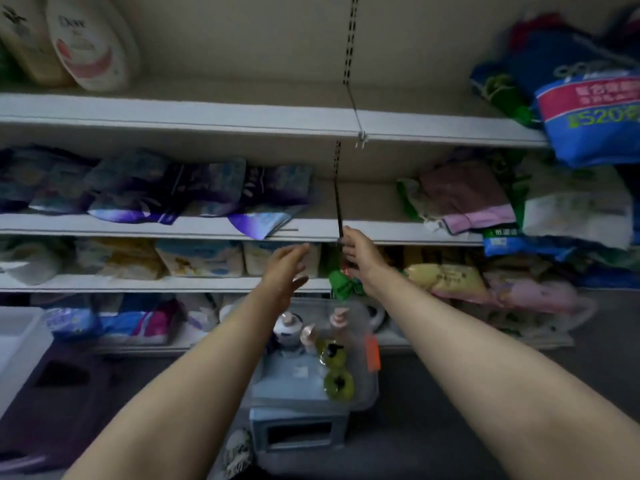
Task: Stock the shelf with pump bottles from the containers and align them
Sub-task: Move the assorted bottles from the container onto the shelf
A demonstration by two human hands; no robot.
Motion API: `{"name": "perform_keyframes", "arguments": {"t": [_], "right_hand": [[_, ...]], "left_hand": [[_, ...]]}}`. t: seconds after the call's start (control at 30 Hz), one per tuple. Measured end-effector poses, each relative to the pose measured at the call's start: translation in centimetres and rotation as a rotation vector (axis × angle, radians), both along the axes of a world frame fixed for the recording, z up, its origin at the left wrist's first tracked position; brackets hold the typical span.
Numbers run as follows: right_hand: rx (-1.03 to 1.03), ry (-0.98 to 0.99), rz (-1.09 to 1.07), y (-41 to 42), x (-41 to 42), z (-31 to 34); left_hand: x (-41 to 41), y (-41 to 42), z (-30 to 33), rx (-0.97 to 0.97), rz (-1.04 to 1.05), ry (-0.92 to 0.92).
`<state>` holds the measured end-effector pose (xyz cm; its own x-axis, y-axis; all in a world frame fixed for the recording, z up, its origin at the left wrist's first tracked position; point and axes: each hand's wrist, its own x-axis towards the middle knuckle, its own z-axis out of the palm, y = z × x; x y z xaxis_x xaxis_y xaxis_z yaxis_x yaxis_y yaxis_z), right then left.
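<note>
While both arms reach up toward the shelving, the head view gives these lines.

Left hand (287, 268): fingers straight and loosely together, thumb apart, holding nothing, raised in front of the lower shelves.

Right hand (356, 251): back turned to the camera, fingers curled near the dark upright strip (337, 202); whether they pinch it or anything else I cannot tell.

Bottles (311, 336): pump bottles stand upright in the clear bin (360, 393), pumps pointing up, with two green round items beside them.

Bin position: on a blue crate (298, 431) on the floor, directly below both hands.

Key relation: bottles lie down and toward the person from the fingertips, long axes vertical; the left hand is nearer, almost straight above them.

Shelf (207, 116): upper board holds two large bottles (93, 43) at far left, with bare board to their right.

Judgement: the next pick likely needs the left hand to drop and close round a bottle neck.
</note>
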<state>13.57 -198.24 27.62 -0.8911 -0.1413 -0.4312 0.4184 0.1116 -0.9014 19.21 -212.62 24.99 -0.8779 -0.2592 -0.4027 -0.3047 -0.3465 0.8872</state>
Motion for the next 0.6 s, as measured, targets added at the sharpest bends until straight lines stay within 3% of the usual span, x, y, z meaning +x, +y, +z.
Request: {"name": "perform_keyframes", "arguments": {"t": [0.33,0.6], "right_hand": [[0.057,-0.319,-0.129,5.7,5.2,-12.6],[0.114,-0.391,-0.191,7.0,6.6,-19.3]], "left_hand": [[4.9,3.7,-13.7,-0.043,-0.126,-0.316],[6.3,4.8,-21.3,-0.055,-0.229,-0.457]]}}
